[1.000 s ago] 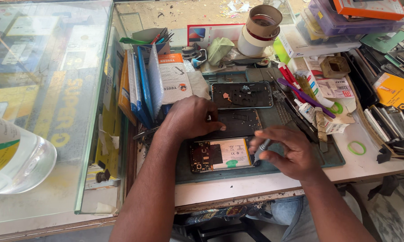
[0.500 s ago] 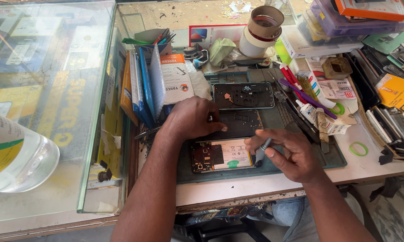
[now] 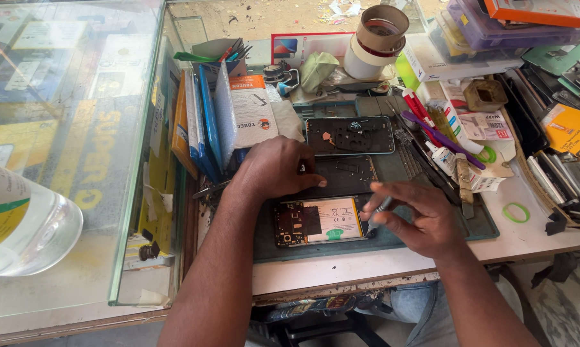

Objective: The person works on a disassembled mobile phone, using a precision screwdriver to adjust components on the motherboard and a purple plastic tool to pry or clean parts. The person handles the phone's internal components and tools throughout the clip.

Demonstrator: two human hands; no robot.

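Lying near the front edge of the dark work mat [image 3: 483, 228], the opened phone [image 3: 319, 222] has its long axis running left to right, circuit board end toward the left. Its exposed parts look easy to scratch should the thin tool [image 3: 377, 215] slip; the right hand [image 3: 422, 218] pinches that tool at the phone's right end. Farther back, the left hand [image 3: 274, 170] rests flat, holding nothing, and may not steady the phone.

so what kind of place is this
Most likely a small phone repair bench. An opened phone with its battery and board bare lies on a dark work mat; the right hand holds a thin tool at its edge, and a removed back cover lies behind.
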